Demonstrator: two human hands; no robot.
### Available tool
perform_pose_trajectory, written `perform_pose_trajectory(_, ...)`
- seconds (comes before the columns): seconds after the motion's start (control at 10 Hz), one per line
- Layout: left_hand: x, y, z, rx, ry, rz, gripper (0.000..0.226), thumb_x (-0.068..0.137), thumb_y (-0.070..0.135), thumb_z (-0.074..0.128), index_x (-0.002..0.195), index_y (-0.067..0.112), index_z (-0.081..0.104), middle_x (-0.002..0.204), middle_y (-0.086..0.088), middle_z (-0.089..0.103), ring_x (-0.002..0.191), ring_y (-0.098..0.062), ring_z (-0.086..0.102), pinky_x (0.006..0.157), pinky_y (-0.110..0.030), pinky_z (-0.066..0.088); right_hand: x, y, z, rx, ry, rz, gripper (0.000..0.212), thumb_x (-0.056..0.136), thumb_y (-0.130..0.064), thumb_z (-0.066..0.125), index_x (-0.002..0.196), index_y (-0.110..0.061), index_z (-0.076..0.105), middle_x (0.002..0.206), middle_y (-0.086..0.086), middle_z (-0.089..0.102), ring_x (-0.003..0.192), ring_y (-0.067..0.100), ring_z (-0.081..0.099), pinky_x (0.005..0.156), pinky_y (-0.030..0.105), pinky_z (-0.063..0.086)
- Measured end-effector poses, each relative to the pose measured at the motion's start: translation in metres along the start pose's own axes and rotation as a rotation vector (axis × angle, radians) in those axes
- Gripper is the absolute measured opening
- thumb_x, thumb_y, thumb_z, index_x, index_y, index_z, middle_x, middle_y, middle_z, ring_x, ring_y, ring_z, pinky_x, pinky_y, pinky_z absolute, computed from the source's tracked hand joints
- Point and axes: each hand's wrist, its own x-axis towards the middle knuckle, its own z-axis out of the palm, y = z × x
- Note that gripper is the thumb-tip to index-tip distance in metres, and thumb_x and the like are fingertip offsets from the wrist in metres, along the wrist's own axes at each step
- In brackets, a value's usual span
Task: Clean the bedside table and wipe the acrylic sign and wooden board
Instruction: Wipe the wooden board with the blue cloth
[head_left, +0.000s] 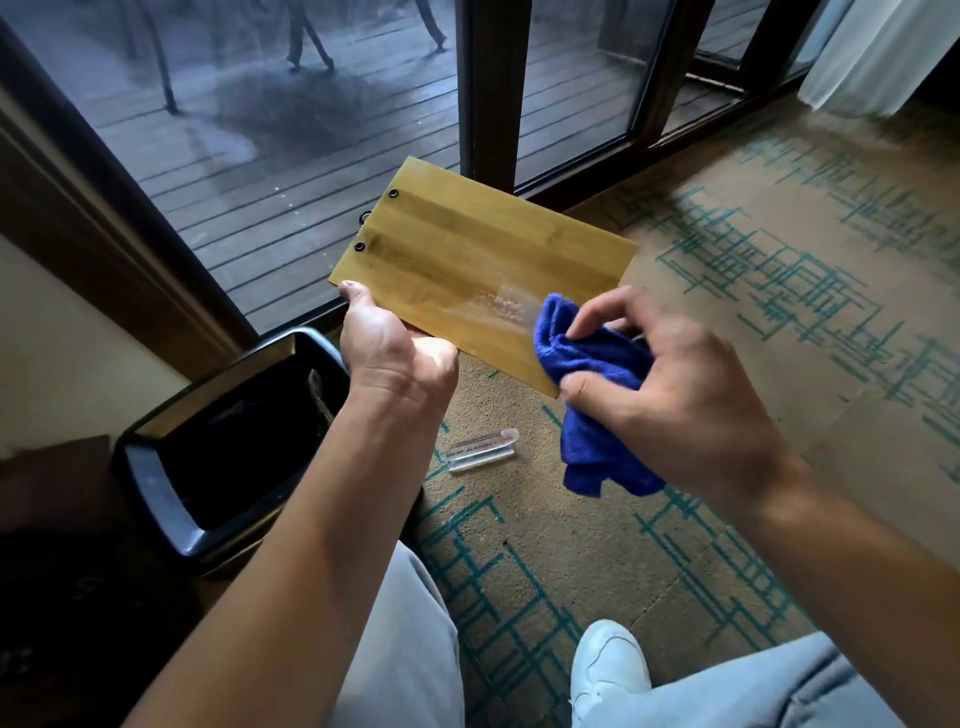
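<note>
My left hand (387, 345) grips the near left corner of a yellowish wooden board (467, 249) with black rivets, held flat above the carpet. A damp streak shows on the board near its right end. My right hand (670, 395) is closed on a bunched blue cloth (587, 374), which presses against the board's near right edge. A small clear acrylic sign (480, 449) lies on the carpet below the hands. The dark bedside table (62, 545) shows only at the lower left edge.
A black waste bin (156, 499) with a grey rim stands at the left, beside the table. A glass door with dark frames (491, 88) faces a wet deck. Patterned tan and teal carpet (779, 291) spreads right. My knees and a white shoe (610, 670) are below.
</note>
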Motion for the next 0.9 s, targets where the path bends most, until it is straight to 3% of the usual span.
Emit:
perform_pose_trajectory(0.1, -0.019, -0.001, 0.019, -0.187, -0.095, 0.025, 0.073, 0.102, 0.063, 0.025, 0.154, 0.014, 0.038, 0.157, -0.021, 0.040, 0.145, -0.043, 0.037, 0.118, -0.064, 0.025, 0.009, 0.008, -0.011, 0.279, 0.213, 0.115, 0.028, 0.068, -0.037, 0.076, 0.091, -0.035, 0.060, 0.085, -0.012, 0.065, 0.070, 0.004, 0.064, 0.065, 0.021, 0.051)
perform_pose_trajectory(0.2, -0.026, -0.006, 0.026, -0.291, -0.149, 0.129, 0.066, 0.105, 0.058, 0.024, 0.145, 0.013, 0.052, 0.144, -0.017, 0.057, 0.133, -0.040, 0.052, 0.114, -0.064, 0.033, 0.018, 0.014, -0.016, 0.550, 0.283, 0.276, 0.044, 0.063, -0.044, 0.084, 0.098, -0.030, 0.063, 0.095, -0.002, 0.069, 0.079, 0.014, 0.068, 0.073, 0.039, 0.058)
perform_pose_trajectory(0.3, -0.034, -0.013, 0.031, -0.282, -0.167, 0.168, 0.065, 0.107, 0.055, 0.021, 0.145, 0.013, 0.052, 0.144, -0.017, 0.057, 0.133, -0.040, 0.052, 0.115, -0.062, 0.034, 0.020, 0.015, -0.011, 0.679, 0.147, 0.346, 0.050, 0.064, -0.051, 0.089, 0.102, -0.026, 0.069, 0.089, -0.007, 0.071, 0.077, 0.011, 0.068, 0.070, 0.029, 0.055)
perform_pose_trajectory(0.4, -0.040, -0.018, 0.034, -0.241, -0.212, 0.194, 0.066, 0.107, 0.054, 0.019, 0.147, 0.012, 0.050, 0.147, -0.018, 0.055, 0.135, -0.039, 0.051, 0.116, -0.061, 0.034, 0.018, 0.015, -0.010, 0.677, 0.048, 0.327, 0.020, 0.077, -0.042, 0.082, 0.079, -0.027, 0.069, 0.068, -0.014, 0.062, 0.061, 0.006, 0.059, 0.058, 0.021, 0.049)
perform_pose_trajectory(0.5, -0.038, -0.024, 0.030, -0.182, -0.260, 0.217, 0.064, 0.107, 0.053, 0.018, 0.138, 0.012, 0.056, 0.139, -0.017, 0.061, 0.131, -0.038, 0.056, 0.109, -0.056, 0.044, 0.019, 0.021, -0.014, 0.632, 0.047, 0.303, 0.021, 0.086, -0.029, 0.076, 0.068, -0.025, 0.065, 0.060, -0.012, 0.056, 0.054, 0.008, 0.053, 0.051, 0.021, 0.046)
perform_pose_trajectory(0.6, -0.037, -0.011, 0.012, -0.092, -0.459, 0.224, 0.067, 0.106, 0.057, 0.018, 0.123, 0.014, 0.067, 0.119, -0.015, 0.074, 0.114, -0.031, 0.069, 0.096, -0.045, 0.057, 0.026, 0.024, -0.027, 0.709, 0.007, 0.299, 0.004, 0.088, -0.018, 0.072, 0.087, -0.015, 0.075, 0.081, 0.002, 0.074, 0.070, 0.017, 0.068, 0.064, 0.030, 0.059)
perform_pose_trajectory(0.7, -0.040, 0.009, -0.012, 0.128, -0.565, 0.185, 0.072, 0.097, 0.066, 0.028, 0.133, 0.014, 0.062, 0.130, -0.014, 0.067, 0.120, -0.032, 0.063, 0.097, -0.041, 0.055, 0.035, 0.033, -0.045, 0.742, -0.094, 0.328, 0.014, 0.083, -0.017, 0.072, 0.094, -0.008, 0.075, 0.089, 0.010, 0.077, 0.073, 0.022, 0.072, 0.064, 0.033, 0.061)
perform_pose_trajectory(0.8, -0.039, 0.019, -0.026, 0.327, -0.595, 0.157, 0.041, 0.101, 0.046, 0.040, 0.119, 0.024, 0.070, 0.116, -0.006, 0.071, 0.103, -0.027, 0.068, 0.076, -0.034, 0.060, 0.040, 0.043, -0.053, 0.700, -0.211, 0.383, 0.017, 0.075, -0.022, 0.072, 0.086, -0.010, 0.073, 0.078, 0.009, 0.075, 0.059, 0.025, 0.069, 0.053, 0.038, 0.060)
perform_pose_trajectory(0.9, -0.041, 0.018, -0.028, 0.427, -0.581, 0.129, 0.030, 0.096, 0.031, 0.056, 0.119, 0.018, 0.072, 0.120, -0.012, 0.071, 0.104, -0.029, 0.070, 0.074, -0.038, 0.061, 0.045, 0.049, -0.052, 0.672, -0.225, 0.415, 0.022, 0.074, -0.023, 0.073, 0.090, -0.008, 0.073, 0.080, 0.011, 0.075, 0.061, 0.026, 0.070, 0.054, 0.039, 0.060)
